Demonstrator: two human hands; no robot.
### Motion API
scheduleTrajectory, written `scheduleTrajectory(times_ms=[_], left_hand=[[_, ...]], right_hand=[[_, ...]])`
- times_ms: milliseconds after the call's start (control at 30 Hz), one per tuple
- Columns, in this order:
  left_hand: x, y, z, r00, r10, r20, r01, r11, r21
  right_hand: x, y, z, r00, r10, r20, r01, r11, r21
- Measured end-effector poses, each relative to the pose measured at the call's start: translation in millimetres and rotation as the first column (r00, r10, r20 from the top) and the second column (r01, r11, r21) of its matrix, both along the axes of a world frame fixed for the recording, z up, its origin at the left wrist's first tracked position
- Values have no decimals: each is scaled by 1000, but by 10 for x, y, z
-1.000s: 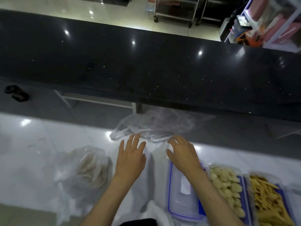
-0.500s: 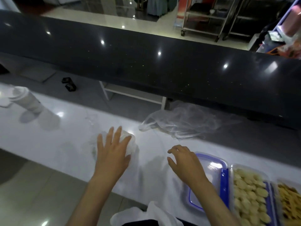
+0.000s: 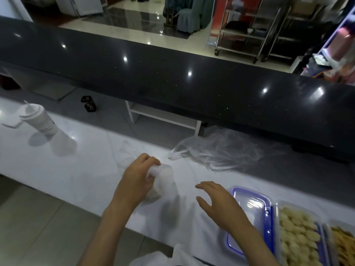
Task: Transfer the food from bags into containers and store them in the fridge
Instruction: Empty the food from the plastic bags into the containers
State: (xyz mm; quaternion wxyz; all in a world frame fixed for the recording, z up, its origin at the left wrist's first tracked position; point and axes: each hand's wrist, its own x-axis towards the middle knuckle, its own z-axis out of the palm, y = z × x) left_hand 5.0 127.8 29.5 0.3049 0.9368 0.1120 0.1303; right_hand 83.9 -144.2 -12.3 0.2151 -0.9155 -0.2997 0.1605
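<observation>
My left hand (image 3: pixel 137 182) grips the gathered top of a clear plastic food bag (image 3: pixel 162 182) standing on the white counter (image 3: pixel 57 166). My right hand (image 3: pixel 219 203) hovers to its right with fingers spread and relaxed, holding nothing. Just right of that hand lies a clear container with a blue-clipped lid (image 3: pixel 249 214). Beside it stand an open container of pale round pieces (image 3: pixel 296 233) and one of yellow strips (image 3: pixel 343 246) at the frame's right edge. An empty clear bag (image 3: pixel 217 152) lies crumpled at the counter's far edge.
A white lidded cup with a straw (image 3: pixel 37 120) stands far left on the counter. A raised black bar top (image 3: pixel 172 81) runs across behind it. White cloth or plastic (image 3: pixel 172 256) shows at the near edge. Tiled floor lies below on the left.
The view swung left. My left hand went from lying flat over the food bag to closing its fingers round the bag's top. My right hand came off the lidded container.
</observation>
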Motion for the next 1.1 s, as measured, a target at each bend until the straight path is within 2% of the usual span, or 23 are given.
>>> scheduleTrajectory(times_ms=[133, 233, 367, 467, 600, 733, 900, 1000, 1100], left_hand=[[169, -289, 207, 992, -25, 126, 39, 993, -111], [286, -523, 233, 993, -29, 116, 59, 962, -268], [470, -782, 163, 988, -60, 140, 118, 885, -450], [561, -919, 83, 977, -85, 197, 177, 836, -519], [660, -964, 44, 976, -153, 156, 218, 701, -679], [788, -944, 30, 967, -205, 154, 256, 779, -572], [853, -969, 10, 968, -168, 189, 235, 872, -429], [845, -954, -8, 964, -180, 197, 245, 890, -385], [840, -932, -24, 961, -204, 185, 260, 895, -363]], right_hand=[[58, -11, 199, 999, -7, -38, 13, 990, 144], [96, 64, 372, 998, -20, -53, 36, 948, 317], [180, 131, 412, 993, 7, -121, 45, 906, 420], [257, 98, 355, 993, -106, -50, 117, 887, 446], [401, -5, 332, 968, -252, -22, 227, 826, 516], [463, -30, 324, 946, -296, -130, 313, 738, 598], [503, -49, 342, 910, -325, -258, 413, 645, 643], [513, -68, 404, 920, -215, -328, 384, 657, 649], [562, -85, 418, 932, -184, -312, 342, 730, 591]])
